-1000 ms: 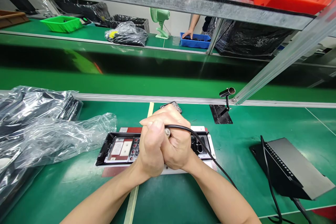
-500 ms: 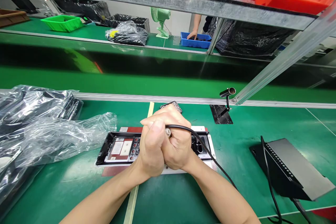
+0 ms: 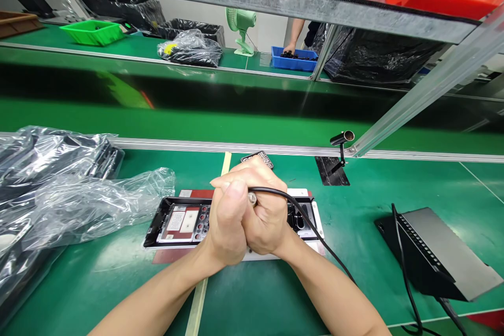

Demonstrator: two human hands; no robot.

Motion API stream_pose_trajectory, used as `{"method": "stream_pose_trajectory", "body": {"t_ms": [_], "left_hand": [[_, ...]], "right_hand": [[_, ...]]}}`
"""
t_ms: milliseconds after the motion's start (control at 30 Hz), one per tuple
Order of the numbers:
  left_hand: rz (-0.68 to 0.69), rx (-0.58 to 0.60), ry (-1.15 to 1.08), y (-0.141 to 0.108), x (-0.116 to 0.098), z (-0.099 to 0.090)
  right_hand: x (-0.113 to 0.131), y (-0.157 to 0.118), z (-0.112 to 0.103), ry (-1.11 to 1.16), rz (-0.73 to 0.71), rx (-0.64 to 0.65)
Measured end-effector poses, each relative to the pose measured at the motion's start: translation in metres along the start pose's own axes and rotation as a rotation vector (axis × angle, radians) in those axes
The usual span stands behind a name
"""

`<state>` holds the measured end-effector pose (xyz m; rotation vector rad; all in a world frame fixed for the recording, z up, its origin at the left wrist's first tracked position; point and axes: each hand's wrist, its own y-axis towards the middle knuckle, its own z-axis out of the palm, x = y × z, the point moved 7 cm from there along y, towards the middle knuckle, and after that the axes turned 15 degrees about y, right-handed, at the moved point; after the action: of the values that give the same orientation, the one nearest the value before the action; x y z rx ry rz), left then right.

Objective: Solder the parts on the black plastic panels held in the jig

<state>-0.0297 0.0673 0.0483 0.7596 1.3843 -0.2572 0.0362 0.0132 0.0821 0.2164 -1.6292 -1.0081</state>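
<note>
Both my hands are closed and pressed together above a black rectangular housing (image 3: 160, 220). My right hand (image 3: 268, 215) is wrapped round a corded tool (image 3: 252, 198), of which only the round end shows; its black cable (image 3: 305, 215) runs down over my right forearm. My left hand (image 3: 229, 220) is folded against the right one, and its fingers are mostly hidden, so what it grips cannot be made out. Under the hands, the middle of the housing is covered. A small tray of tiny metal parts (image 3: 264, 159) lies just beyond them.
Plastic-wrapped parts (image 3: 59, 168) lie at the left. A black holder (image 3: 342, 139) stands behind at the right, near a metal post (image 3: 425, 79). A black-and-grey box (image 3: 437, 252) with cables sits right. Across, a person's hand (image 3: 290, 48) is at a blue bin (image 3: 293, 64).
My hands keep the same place and pose. Across the bench, the other person's hand has lifted slightly in the blue bin, with dark parts at its fingers.
</note>
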Motion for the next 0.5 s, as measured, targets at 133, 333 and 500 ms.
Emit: {"method": "stream_pose_trajectory", "body": {"t_ms": [133,333,500], "left_hand": [[0.000,-0.015,0.002,0.0003,0.0005,-0.0003],[0.070,-0.002,-0.006,0.0025,-0.0026,0.0003],[0.063,-0.019,0.001,0.0017,-0.0010,-0.0008]], "right_hand": [[0.0007,0.0005,0.0000,0.003,-0.003,0.004],[0.0021,0.0016,-0.0002,0.020,-0.029,-0.001],[0.0014,0.0017,-0.0001,0.012,-0.016,-0.002]]}}
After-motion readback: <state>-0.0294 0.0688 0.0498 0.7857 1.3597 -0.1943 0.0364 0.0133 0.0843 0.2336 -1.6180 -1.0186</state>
